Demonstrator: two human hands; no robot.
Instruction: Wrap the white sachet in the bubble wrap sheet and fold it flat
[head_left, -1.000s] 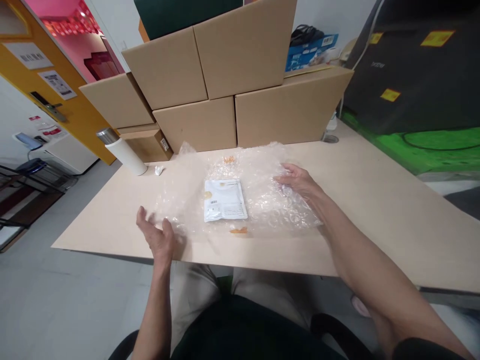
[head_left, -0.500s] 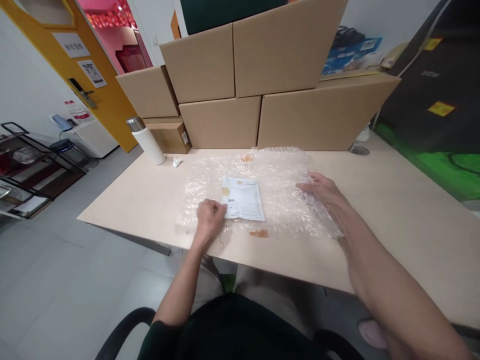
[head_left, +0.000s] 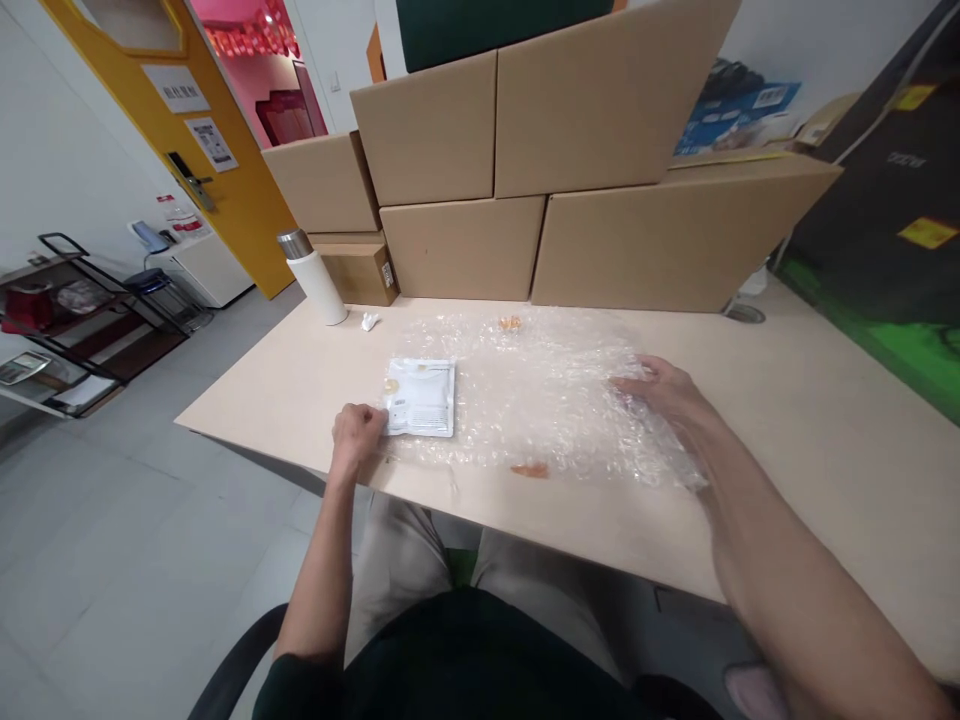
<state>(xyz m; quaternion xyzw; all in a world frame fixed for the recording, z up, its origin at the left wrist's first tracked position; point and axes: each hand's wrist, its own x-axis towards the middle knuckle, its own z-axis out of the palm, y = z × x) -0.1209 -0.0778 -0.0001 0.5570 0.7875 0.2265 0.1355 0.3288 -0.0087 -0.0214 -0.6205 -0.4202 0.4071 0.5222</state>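
Observation:
A sheet of clear bubble wrap (head_left: pixel 540 400) lies spread on the light wooden table (head_left: pixel 810 440). At its left edge lies a flat white packet (head_left: pixel 421 397) with printed labels. My left hand (head_left: pixel 358 436) is closed on the packet's near left corner. My right hand (head_left: pixel 664 392) rests on the right part of the bubble wrap, fingers bent and pressing it down. Two small orange tape scraps show, one at the wrap's far edge (head_left: pixel 511 322) and one at its near edge (head_left: pixel 531 470).
Stacked cardboard boxes (head_left: pixel 555 180) line the table's back edge. A white bottle with a metal cap (head_left: pixel 313 278) and a small white scrap (head_left: pixel 368 321) stand at the back left. A yellow door (head_left: pixel 202 150) and a black shelf rack (head_left: pixel 82 320) are to the left.
My left hand came in from the table's near edge, took hold of the white packet's corner and dragged it left to the wrap's edge. My right hand stayed on the wrap.

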